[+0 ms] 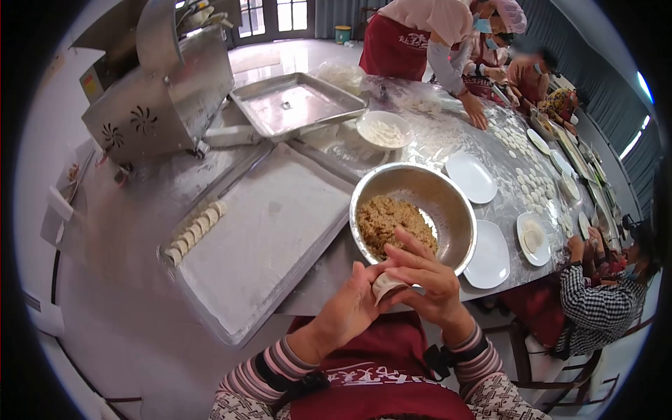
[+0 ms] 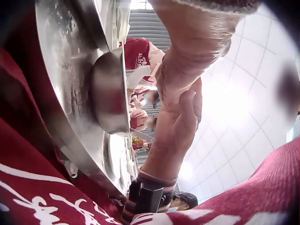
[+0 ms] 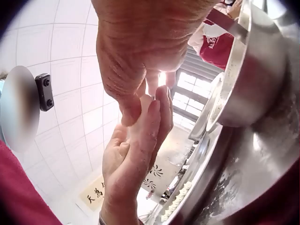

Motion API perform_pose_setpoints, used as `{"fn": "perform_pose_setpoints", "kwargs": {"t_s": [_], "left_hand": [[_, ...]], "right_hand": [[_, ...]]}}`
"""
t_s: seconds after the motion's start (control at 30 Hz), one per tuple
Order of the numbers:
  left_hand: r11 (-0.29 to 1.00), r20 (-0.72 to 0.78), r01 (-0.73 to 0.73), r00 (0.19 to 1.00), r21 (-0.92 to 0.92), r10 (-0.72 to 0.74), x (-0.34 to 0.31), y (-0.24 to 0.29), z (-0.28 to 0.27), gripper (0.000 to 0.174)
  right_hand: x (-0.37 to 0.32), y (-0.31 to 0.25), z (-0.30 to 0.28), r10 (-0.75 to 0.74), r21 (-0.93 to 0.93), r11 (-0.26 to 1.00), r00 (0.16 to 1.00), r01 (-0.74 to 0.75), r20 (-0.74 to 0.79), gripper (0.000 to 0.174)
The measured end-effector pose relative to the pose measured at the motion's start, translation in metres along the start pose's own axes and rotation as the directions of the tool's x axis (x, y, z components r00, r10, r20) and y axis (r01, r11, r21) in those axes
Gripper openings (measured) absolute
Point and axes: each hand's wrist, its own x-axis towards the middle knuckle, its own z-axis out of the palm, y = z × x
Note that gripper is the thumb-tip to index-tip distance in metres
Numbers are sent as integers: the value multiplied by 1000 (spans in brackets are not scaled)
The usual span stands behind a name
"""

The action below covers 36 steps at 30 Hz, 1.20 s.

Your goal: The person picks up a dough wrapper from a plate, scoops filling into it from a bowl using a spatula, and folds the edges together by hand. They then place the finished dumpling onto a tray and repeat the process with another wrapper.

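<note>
Both hands meet over the table's near edge around a pale dumpling. My left hand holds it from the left in the head view, thumb and fingers against the dough. From the other side my right hand pinches the wrapper, its upper fingers stretched out above. The fingers hide most of the dumpling in both wrist views. Just beyond the hands stands a steel bowl with brown minced filling in it. Left of them lies a floured tray bearing a row of folded dumplings.
A steel machine stands at the back left, beside an upper metal tray. White plates lie right of the bowl, and a bowl of flour behind it. Dough rounds cover the far right. Other people work around the table.
</note>
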Motion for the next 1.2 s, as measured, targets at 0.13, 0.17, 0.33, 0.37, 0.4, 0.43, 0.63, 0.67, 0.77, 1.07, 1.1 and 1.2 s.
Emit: {"fn": "perform_pose_setpoints", "kwargs": {"t_s": [0.13, 0.17, 0.33, 0.37, 0.4, 0.43, 0.63, 0.67, 0.77, 1.07, 1.1, 1.2], "left_hand": [[989, 48, 83, 996, -121, -77, -1, 4, -6, 83], [988, 43, 78, 996, -132, -73, -1, 6, -8, 83], [984, 72, 111, 992, -137, -102, -4, 10, -17, 76], [984, 68, 107, 993, -142, -98, -5, 11, -19, 76], [982, 85, 122, 990, -145, -110, -7, 14, -20, 74], [980, 103, 136, 987, -146, -122, -9, 15, -20, 72], [977, 73, 84, 995, -197, -71, -19, 23, -25, 76], [977, 75, 78, 995, -201, -65, -21, 25, -26, 76], [979, 65, 53, 997, -195, -41, -29, 31, -34, 72], [989, 92, 8, 996, -145, 5, -49, 43, -57, 81], [990, 87, 2, 996, -142, 11, -50, 43, -57, 81], [978, -51, -82, 996, -190, 74, -60, 42, -63, 75]], "right_hand": [[16, 2, 2, -54, -5, 998, 955, 58, 291, 22], [19, 0, 3, -51, 0, 999, 952, 54, 302, 22], [32, -3, 13, -95, 20, 995, 884, 97, 457, 17], [33, -3, 15, -95, 23, 995, 882, 96, 462, 17], [35, -4, 17, -89, 30, 996, 876, 85, 473, 17], [36, -4, 19, -84, 36, 996, 870, 76, 485, 17], [44, -1, 32, -143, 68, 990, 870, 125, 472, 18], [45, -1, 34, -143, 66, 990, 867, 127, 477, 18], [50, -4, 41, -124, 99, 991, 868, 87, 481, 24], [61, 2, 68, -99, 299, 954, 931, -12, 351, 28], [61, 3, 73, -106, 304, 953, 930, -7, 353, 28], [66, 8, 92, -232, 136, 970, 935, 202, 269, 32]]}}
